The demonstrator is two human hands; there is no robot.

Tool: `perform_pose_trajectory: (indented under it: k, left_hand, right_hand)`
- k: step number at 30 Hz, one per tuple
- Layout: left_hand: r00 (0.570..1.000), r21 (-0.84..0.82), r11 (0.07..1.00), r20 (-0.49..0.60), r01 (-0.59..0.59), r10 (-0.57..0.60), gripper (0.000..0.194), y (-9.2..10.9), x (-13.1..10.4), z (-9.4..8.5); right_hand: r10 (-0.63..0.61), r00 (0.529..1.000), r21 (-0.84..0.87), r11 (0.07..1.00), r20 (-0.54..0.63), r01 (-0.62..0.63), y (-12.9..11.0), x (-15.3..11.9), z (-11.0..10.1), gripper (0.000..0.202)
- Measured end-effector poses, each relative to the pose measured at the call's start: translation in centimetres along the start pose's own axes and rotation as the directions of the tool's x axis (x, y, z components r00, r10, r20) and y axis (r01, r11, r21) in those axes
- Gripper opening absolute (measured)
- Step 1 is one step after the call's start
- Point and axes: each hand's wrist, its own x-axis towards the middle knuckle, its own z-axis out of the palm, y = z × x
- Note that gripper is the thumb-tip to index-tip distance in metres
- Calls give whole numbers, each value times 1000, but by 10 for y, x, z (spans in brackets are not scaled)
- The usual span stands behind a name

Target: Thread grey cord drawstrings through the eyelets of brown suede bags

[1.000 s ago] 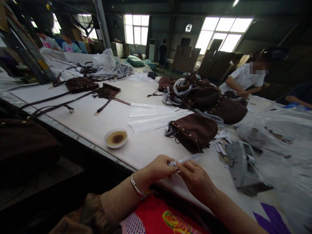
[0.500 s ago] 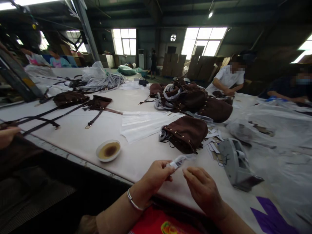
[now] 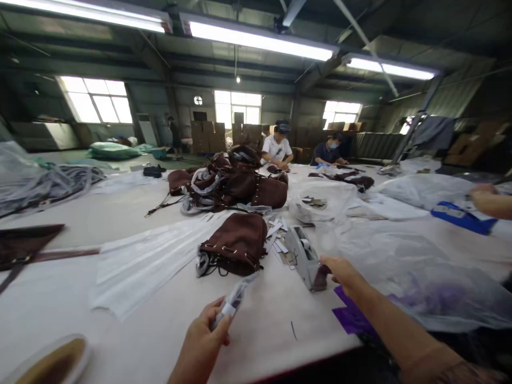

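My left hand [image 3: 204,338], low in the middle of the head view, is closed round a slim bundle in clear plastic [image 3: 241,290] with a white band about it. Its far end points up and away, towards a brown drawstring bag [image 3: 236,242] lying on the table. To the right, my right hand [image 3: 340,272] is at the front end of a grey tape dispenser [image 3: 301,253]. Its fingers are pressed together there; whatever they pinch is too small to see. Purple pieces [image 3: 352,314] lie under my right forearm.
Brown bags [image 3: 240,184] are heaped beyond, with white sheets [image 3: 152,261] to their left. Paper slips [image 3: 278,240] lie by the dispenser. A bowl [image 3: 52,362] sits lower left. Clear plastic [image 3: 420,272] spreads right, near another person's hand [image 3: 484,194] and a blue dispenser [image 3: 460,216].
The view has swung right. My right hand has left its place beside the left hand and reached out to the tape dispenser. My left hand keeps hold of the plastic-wrapped bundle.
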Motion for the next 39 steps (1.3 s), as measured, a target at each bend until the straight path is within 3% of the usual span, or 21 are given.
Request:
perform_pose_trajectory:
  k: [3,7,11,15,19,22,24,26,27,29,31,32,35,39]
  left_hand:
    - [1000,17,1000,4,2,-2,49,2,-2,5]
    - [1000,28,1000,7,3,-3,49,2,-2,7]
    - [1000,34,999,3,-1,1,47,0,0,6]
    - [1000,52,999,17,12,-13,48,2,2,7]
    - [999,52,999,43,-9,7,49,3,4,9]
    - [998,22,999,46,-44,43,46,0,6,8]
    - [997,13,998,50,-60,59,42,-3,6,6]
    - [996,12,998,58,-66,65,37,-6,4,5]
    - [996,8,998,59,-64,63,34,-6,3,5]
    - [996,-6,998,54,-65,65,29,-5,0,6]
    - [995,-8,996,38,-91,91,25,-4,-2,8]
    - [993,3,993,26,-114,114,23,-4,-3,9]
    - [982,67,980,-22,-188,190,18,-4,-7,12]
    - [955,129,955,-92,-268,281,7,-10,-10,13]
  right_hand:
    - [115,992,90,989,51,-119,0,1,10,36]
    - [137,989,184,972,64,-146,-8,-4,1,29]
    - [105,994,269,958,-2,-100,-7,-28,-11,33]
    - [216,975,416,883,50,-217,11,-55,-3,34]
    - [180,983,297,937,46,-185,31,-53,9,30]
    - [140,990,149,979,12,-140,42,-47,7,23]
    - [84,995,46,995,57,-86,43,-52,6,21]
    - [-31,974,-41,998,224,42,35,-68,11,23]
    - [-94,933,-37,993,347,114,27,-80,17,26]
    - [-215,798,59,974,563,221,2,-105,34,32]
    - [-317,675,180,947,666,267,-30,-128,56,32]
    - [-359,644,235,933,675,273,-46,-138,68,32]
    - [-412,644,336,909,645,246,-84,-154,102,32]
    - [-377,721,303,923,582,238,-95,-156,131,36]
